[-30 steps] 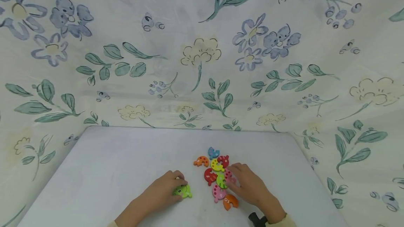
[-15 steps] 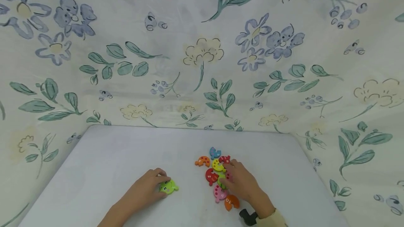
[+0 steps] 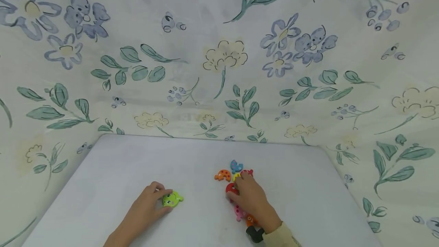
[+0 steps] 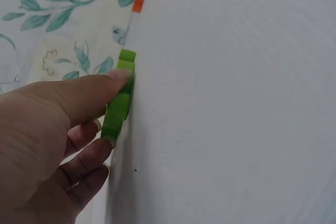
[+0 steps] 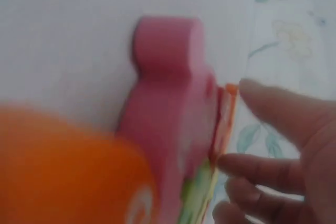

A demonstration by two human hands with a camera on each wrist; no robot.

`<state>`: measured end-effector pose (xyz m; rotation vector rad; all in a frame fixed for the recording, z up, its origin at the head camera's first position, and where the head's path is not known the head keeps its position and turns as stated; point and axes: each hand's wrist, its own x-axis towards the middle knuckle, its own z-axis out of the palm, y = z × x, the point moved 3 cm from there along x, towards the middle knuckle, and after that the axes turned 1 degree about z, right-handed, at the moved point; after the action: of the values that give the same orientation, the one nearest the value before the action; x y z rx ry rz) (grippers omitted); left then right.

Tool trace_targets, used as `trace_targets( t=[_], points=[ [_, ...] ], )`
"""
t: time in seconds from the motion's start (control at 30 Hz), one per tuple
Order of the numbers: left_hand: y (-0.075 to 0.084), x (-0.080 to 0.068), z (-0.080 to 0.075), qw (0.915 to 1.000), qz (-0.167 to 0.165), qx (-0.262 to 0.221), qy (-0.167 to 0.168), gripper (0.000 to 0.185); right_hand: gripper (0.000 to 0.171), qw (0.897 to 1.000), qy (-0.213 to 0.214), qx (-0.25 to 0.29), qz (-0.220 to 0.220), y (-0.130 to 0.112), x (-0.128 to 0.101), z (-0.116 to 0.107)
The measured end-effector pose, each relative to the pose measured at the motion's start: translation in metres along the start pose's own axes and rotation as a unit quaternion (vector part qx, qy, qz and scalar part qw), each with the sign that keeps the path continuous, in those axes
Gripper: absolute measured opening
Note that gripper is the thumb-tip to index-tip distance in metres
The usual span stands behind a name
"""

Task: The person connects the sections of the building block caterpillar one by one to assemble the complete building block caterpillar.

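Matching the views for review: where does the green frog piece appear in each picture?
Head: green frog piece lies low, left of centre, at the left hand fingertips.
Left wrist: seen edge-on, left of centre, pinched between thumb and fingers.
Right wrist: not in it.
Shared landmark: the white table.

Between your left hand (image 3: 145, 210) on the green piece (image 3: 172, 199) and your right hand (image 3: 249, 198) on the cluster of coloured pieces (image 3: 231, 174), a bare strip of bench (image 3: 202, 209) lets either hand pass. The far half and the left side of the bench also lie free up to the flowered cloth (image 3: 219, 68), which walls the bench in at the back and on both sides. On the right, the pink piece (image 5: 168, 103) and the orange piece (image 5: 68, 166) lie close under your wrist, with only a narrow margin of bench between the cluster and the right edge.
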<state>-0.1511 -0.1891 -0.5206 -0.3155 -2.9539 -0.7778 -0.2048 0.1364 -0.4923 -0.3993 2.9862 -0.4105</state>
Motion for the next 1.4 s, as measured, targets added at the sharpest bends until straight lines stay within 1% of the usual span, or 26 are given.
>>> trace_targets(
  t=[0.13,0.2,0.3,0.4,0.53,0.63,0.73,0.83,0.97,1.07,1.13,1.3,1.4],
  points=[
    [-0.004,-0.002,0.002,0.9997,-0.006,-0.023,0.009,0.053,0.041,0.999,-0.015,-0.029,0.006,-0.006,0.003,0.005],
    [-0.006,-0.004,0.004,0.9993,-0.002,-0.031,0.019,0.053,0.043,0.999,-0.025,-0.030,0.006,-0.009,0.003,0.007],
    [-0.008,-0.006,0.006,0.9984,0.011,-0.033,0.044,0.051,0.041,0.999,-0.034,-0.027,0.000,-0.014,0.001,0.008],
    [-0.009,-0.008,0.010,0.9963,0.031,-0.028,0.075,0.052,0.037,0.999,-0.045,-0.019,-0.003,-0.017,-0.001,0.008],
    [-0.010,-0.012,0.013,0.9896,0.074,-0.015,0.122,0.053,0.038,0.999,-0.051,-0.012,-0.010,-0.020,-0.005,0.010],
    [-0.009,-0.013,0.013,0.9847,0.096,-0.009,0.145,0.054,0.038,0.999,-0.046,-0.004,-0.018,-0.022,-0.009,0.012],
    [-0.010,-0.014,0.012,0.9840,0.098,-0.011,0.149,0.054,0.037,0.999,-0.039,0.008,-0.027,-0.022,-0.012,0.015],
    [-0.011,-0.015,0.012,0.9851,0.093,-0.013,0.144,0.054,0.034,0.999,-0.032,0.018,-0.029,-0.022,-0.015,0.017],
    [-0.013,-0.014,0.012,0.9868,0.085,-0.026,0.135,0.054,0.032,0.999,-0.014,0.024,-0.046,-0.021,-0.018,0.018],
    [-0.013,-0.013,0.013,0.9890,0.073,-0.041,0.122,0.054,0.034,0.998,-0.002,0.032,-0.053,-0.019,-0.019,0.019],
    [-0.013,-0.012,0.012,0.9902,0.065,-0.050,0.114,0.054,0.039,0.998,-0.001,0.039,-0.049,-0.019,-0.019,0.019],
    [-0.012,-0.014,0.011,0.9915,0.052,-0.058,0.105,0.054,0.065,0.999,-0.023,0.043,-0.016,-0.022,-0.017,0.019],
    [-0.014,-0.015,0.012,0.9918,0.046,-0.059,0.104,0.053,0.068,0.998,-0.034,0.044,0.000,-0.022,-0.015,0.021]
  ],
)
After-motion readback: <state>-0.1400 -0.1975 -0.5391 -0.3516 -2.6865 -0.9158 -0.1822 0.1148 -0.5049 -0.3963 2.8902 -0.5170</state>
